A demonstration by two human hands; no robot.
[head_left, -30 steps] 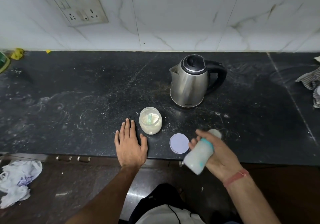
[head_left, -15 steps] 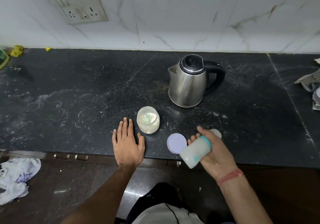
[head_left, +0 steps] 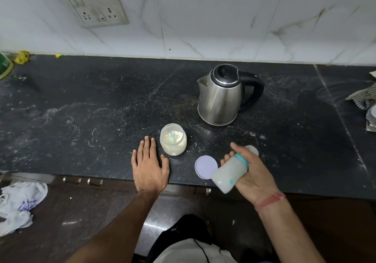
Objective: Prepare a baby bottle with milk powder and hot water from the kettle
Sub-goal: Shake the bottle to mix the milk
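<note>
Steel kettle (head_left: 220, 97) stands behind the open jar (head_left: 173, 142). Right hand (head_left: 251, 173) grips the tilted bottle (head_left: 230, 171); left hand (head_left: 149, 166) rests flat, fingers straight.

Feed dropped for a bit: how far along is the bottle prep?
Done: baby bottle looks filled with milky liquid and capped; kettle is back on the counter. In hand: right hand grips the bottle tilted sideways, likely mixing; left hand rests flat. Left: powder jar is open, its lid beside it.
</note>
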